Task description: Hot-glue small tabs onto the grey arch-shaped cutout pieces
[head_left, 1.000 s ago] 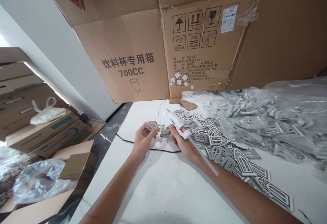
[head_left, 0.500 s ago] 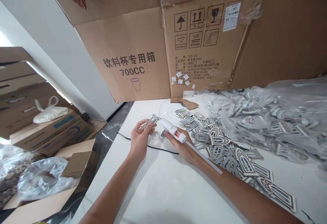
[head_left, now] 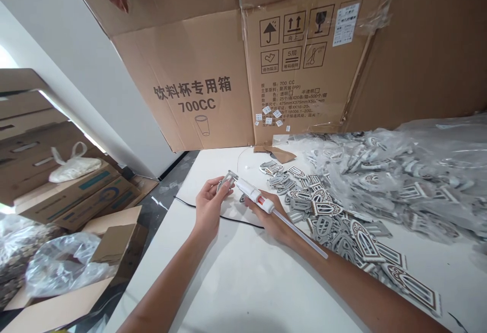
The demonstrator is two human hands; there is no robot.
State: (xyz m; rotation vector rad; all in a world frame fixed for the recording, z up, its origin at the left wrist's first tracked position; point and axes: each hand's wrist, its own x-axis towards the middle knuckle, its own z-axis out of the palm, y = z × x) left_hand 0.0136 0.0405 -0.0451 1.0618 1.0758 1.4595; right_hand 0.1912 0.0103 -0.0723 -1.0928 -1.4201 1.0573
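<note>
My left hand (head_left: 209, 204) is closed around a small grey arch-shaped cutout piece (head_left: 224, 182), held tilted above the white table (head_left: 243, 282). My right hand (head_left: 268, 216) grips a white glue gun (head_left: 253, 195) with a clear glue stick (head_left: 300, 234) sticking out of its back. The gun's nozzle touches the piece in my left hand. A second small piece (head_left: 242, 199) lies on the table under the gun.
A heap of grey cutouts (head_left: 335, 216) spreads right of my hands, with more in clear plastic bags (head_left: 411, 176). A black cord (head_left: 213, 212) crosses the table. Large cardboard boxes (head_left: 213, 79) stand behind. Boxes and bags (head_left: 61, 267) sit on the floor at left.
My left hand lifted and tilted the arch piece off the table. My right hand swung the glue gun's nozzle left onto it. The last half second shows almost no motion.
</note>
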